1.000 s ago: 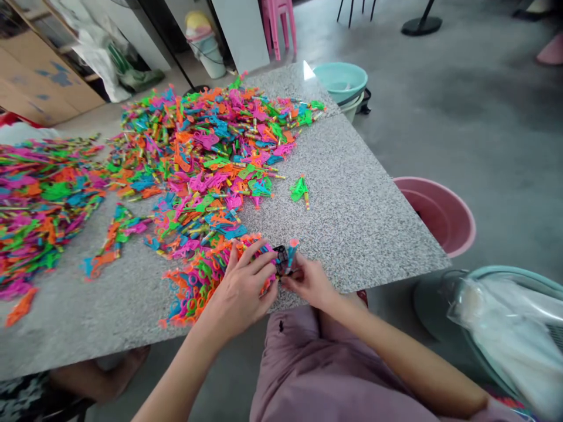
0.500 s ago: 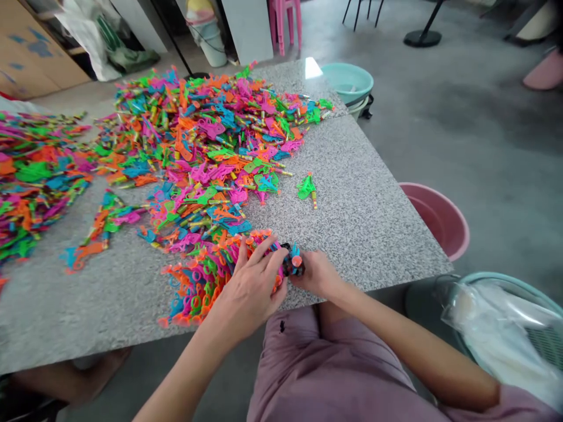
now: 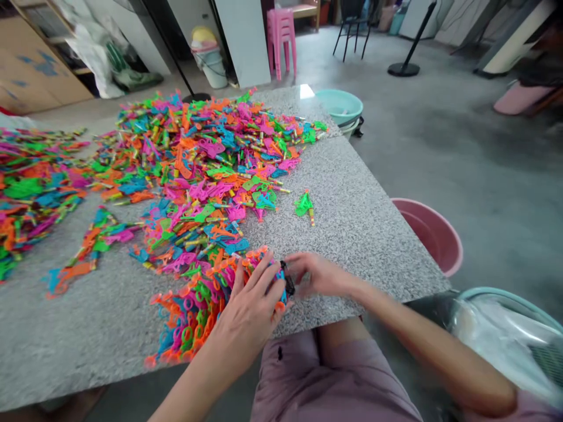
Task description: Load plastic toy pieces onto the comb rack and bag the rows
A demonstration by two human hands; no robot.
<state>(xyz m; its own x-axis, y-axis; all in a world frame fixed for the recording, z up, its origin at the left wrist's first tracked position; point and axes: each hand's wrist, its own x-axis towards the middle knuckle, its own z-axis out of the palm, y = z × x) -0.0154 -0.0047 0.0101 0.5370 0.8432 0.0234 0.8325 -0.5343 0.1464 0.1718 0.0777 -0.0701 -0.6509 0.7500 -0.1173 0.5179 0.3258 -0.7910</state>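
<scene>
A tightly packed row of small plastic toy guns (image 3: 197, 305) in orange, pink, green and blue, with round orange tips, lies along the near table edge. My left hand (image 3: 250, 305) lies over the row's right end, its fingers across the top and its thumb on the near side, gripping it. At that end shows a black piece (image 3: 288, 278), its kind unclear. My right hand (image 3: 321, 274) is just right of it, slightly blurred, fingers curved and apart, with nothing visible in them. A green toy gun (image 3: 304, 204) lies alone farther back.
Large heaps of loose toy guns (image 3: 211, 140) cover the back and left of the speckled stone table (image 3: 352, 234). A pink tub (image 3: 433, 234) and a basket with clear plastic bags (image 3: 497, 340) stand off the right edge. A turquoise basin (image 3: 338, 102) is beyond the far corner.
My right hand has drawn off the row's end and its fingers have parted; the blue toy gun it was at now sits against the row. My left hand stays on the row. The view has tilted up.
</scene>
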